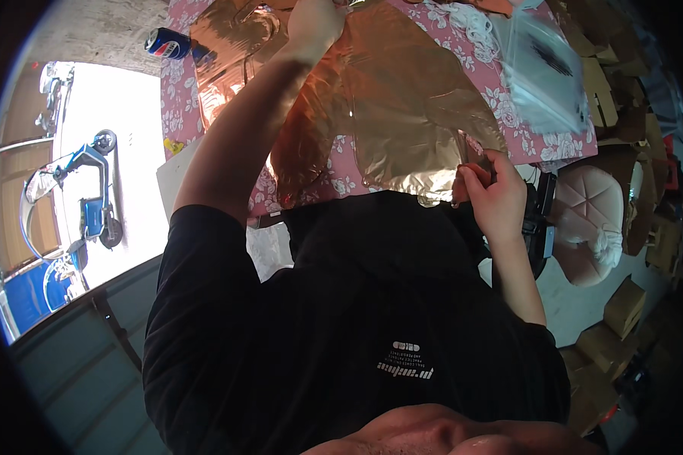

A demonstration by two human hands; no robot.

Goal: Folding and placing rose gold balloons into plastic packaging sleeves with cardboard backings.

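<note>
A large, flat, shiny copper-coloured foil balloon (402, 91), looking uninflated, lies spread and creased over the table. Its rounded near edge comes close to my body. My right hand (497, 199) is closed at its near right corner, thumb and forefinger pinching the foil. My left arm stretches across the balloon to its far part, where my left hand (315, 29) rests at the top of the view. The fingers of that hand are mostly cut off by the edge, so their grip does not show.
The table (176, 98) wears a pink flowered cloth. A blue drink can (167, 44) stands at its left edge. White string (474, 30) and clear plastic bags (542, 72) lie far right. A padded stool (588, 216) and cardboard boxes (603, 345) are to the right.
</note>
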